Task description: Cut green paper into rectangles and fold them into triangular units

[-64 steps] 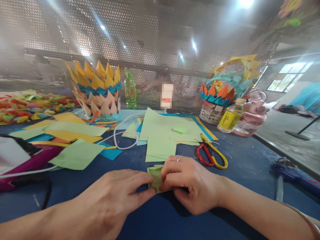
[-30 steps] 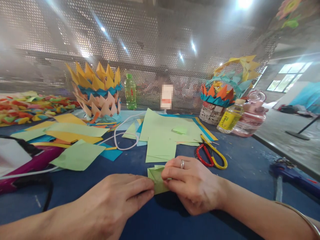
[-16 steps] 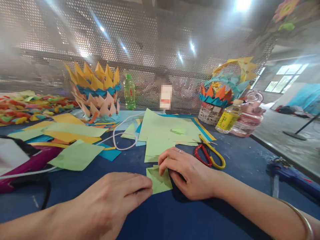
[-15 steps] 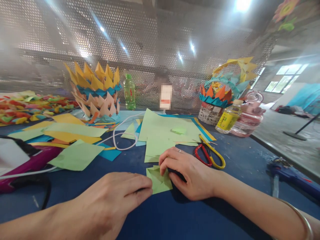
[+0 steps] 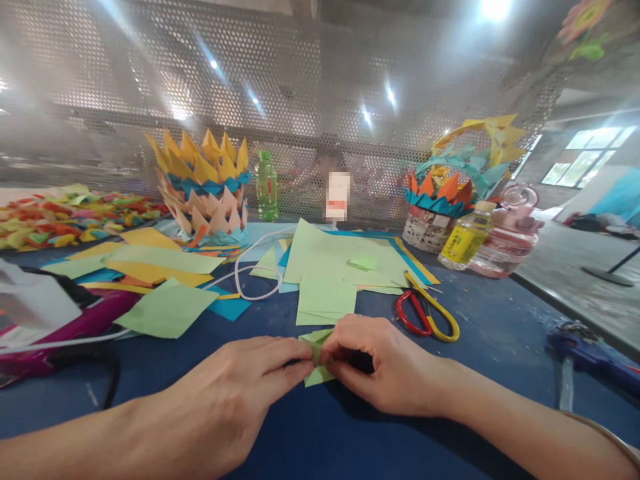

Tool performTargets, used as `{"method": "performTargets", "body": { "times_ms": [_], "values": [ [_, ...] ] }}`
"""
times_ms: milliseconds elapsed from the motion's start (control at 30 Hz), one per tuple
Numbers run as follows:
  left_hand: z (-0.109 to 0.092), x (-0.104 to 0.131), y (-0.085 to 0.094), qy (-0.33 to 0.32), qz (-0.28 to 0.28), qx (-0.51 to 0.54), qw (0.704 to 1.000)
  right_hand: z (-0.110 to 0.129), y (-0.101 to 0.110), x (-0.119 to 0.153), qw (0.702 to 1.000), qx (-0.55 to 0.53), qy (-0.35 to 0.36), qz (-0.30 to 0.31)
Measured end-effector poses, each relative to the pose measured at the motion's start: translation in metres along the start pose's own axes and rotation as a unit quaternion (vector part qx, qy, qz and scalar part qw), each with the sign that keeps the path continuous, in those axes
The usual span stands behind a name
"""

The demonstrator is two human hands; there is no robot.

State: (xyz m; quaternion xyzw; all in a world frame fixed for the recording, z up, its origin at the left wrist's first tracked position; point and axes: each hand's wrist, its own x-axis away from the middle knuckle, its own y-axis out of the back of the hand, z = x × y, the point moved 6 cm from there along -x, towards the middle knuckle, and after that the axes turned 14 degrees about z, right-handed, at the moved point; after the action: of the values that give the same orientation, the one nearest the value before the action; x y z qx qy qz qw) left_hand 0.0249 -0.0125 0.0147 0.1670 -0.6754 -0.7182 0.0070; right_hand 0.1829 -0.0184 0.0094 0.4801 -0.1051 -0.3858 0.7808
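A small folded piece of light green paper (image 5: 319, 377) lies on the dark blue table between my hands. My left hand (image 5: 250, 387) is closed on its left side, fingertips pressed together. My right hand (image 5: 383, 367) pinches the same paper from the right, its fingers curled and covering much of that side. The fingertips of both hands almost meet at the paper's middle. Just beyond lies a stack of light green paper strips (image 5: 327, 297), partly over larger green sheets (image 5: 330, 250). Scissors (image 5: 427, 317) with red and yellow handles rest beyond my right hand.
Coloured sheets (image 5: 167, 310) and a purple glue gun (image 5: 107, 310) lie at left. Folded-paper crowns (image 5: 205, 193) and a green bottle (image 5: 267, 190) stand behind. A decorated basket (image 5: 427, 227), a yellow-labelled bottle (image 5: 465, 240) and a blue glue gun (image 5: 595, 353) are at right.
My left fingertips have moved inward over the small green paper, closer to my right fingers. My right fingers have come down onto it. The whole view has shifted slightly.
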Motion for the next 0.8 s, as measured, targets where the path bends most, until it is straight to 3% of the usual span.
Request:
{"method": "performTargets", "body": {
  "times_ms": [400,633,800],
  "values": [
    [-0.003,-0.001,0.004,-0.036,-0.015,-0.009,0.999,-0.002,0.001,0.0,0.998,0.016,0.042,0.041],
    [-0.003,0.001,-0.001,-0.055,0.012,-0.004,0.998,-0.003,0.001,0.001,0.997,0.023,0.047,0.051],
    [0.004,0.006,-0.016,-0.056,0.061,0.064,0.995,-0.001,0.002,0.001,0.996,0.041,0.061,0.053]
  ]
}}
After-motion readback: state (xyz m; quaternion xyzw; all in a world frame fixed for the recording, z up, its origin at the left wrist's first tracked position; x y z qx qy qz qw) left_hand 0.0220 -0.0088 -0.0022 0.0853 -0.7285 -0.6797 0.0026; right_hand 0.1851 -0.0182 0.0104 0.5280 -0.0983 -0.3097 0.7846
